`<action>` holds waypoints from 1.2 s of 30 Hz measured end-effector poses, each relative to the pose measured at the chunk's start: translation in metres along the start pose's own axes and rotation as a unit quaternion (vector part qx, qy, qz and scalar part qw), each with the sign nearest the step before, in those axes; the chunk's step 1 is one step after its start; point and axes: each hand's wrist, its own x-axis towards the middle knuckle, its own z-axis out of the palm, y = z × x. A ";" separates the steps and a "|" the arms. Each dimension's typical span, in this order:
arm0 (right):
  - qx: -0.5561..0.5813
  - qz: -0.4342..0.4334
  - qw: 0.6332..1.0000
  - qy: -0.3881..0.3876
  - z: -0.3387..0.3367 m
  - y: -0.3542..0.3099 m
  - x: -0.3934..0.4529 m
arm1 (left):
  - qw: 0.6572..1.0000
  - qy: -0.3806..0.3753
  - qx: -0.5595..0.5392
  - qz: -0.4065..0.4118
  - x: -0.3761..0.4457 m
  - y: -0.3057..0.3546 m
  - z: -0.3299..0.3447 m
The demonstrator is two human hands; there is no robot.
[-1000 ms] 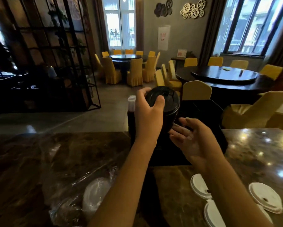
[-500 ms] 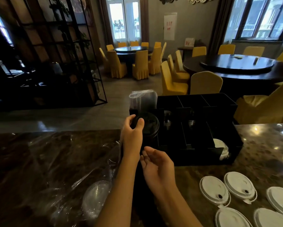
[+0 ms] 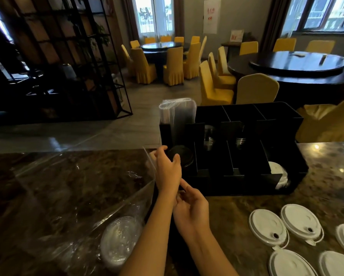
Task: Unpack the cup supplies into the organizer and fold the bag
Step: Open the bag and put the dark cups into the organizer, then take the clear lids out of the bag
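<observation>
A black compartment organizer [image 3: 246,184] stands on the dark marble counter [image 3: 236,212]. My left hand [image 3: 167,170] grips a stack of black lids [image 3: 184,156] sitting low in the organizer's front-left slot. My right hand [image 3: 191,208] hovers just below the left wrist, fingers loosely apart, holding nothing. A clear plastic bag [image 3: 83,196] lies crumpled at the left with a stack of clear lids [image 3: 119,240] inside. Several white lids [image 3: 286,228] lie loose on the counter at the right. A sleeve of clear cups [image 3: 175,114] stands in the organizer's back-left slot.
White lids [image 3: 278,174] fill the organizer's front-right slot, and clear cups [image 3: 209,136] sit in middle slots. Beyond the counter are yellow-covered chairs [image 3: 254,90], round dark tables [image 3: 298,64] and a black metal shelf [image 3: 67,62].
My left hand has lowered the black lids from above the organizer down into its front-left slot. My right hand has drawn back toward me. The view has tilted downward.
</observation>
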 end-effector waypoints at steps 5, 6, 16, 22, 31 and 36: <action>0.009 0.019 1.000 -0.013 -0.010 -0.013 -0.001 | 0.999 0.007 -0.033 -0.026 -0.007 -0.008 0.009; 0.006 0.020 1.000 -0.010 -0.011 -0.017 -0.002 | 0.999 0.004 -0.029 -0.029 -0.008 -0.011 0.011; -0.393 -0.238 0.884 -0.089 0.068 -0.073 -0.071 | 0.991 -0.013 -0.135 0.008 -0.074 -0.014 -0.021; -0.609 -0.325 0.585 -0.425 0.196 -0.060 -0.151 | 0.974 -0.139 -0.170 -0.059 -0.173 -0.073 -0.066; -0.924 -0.022 -0.038 -0.380 0.211 0.089 -0.055 | 0.898 -0.025 -0.303 -0.319 -0.191 -0.144 -0.146; -0.932 0.103 -0.090 -0.335 0.155 0.109 -0.022 | 0.826 0.063 -0.394 -0.397 -0.184 -0.150 -0.158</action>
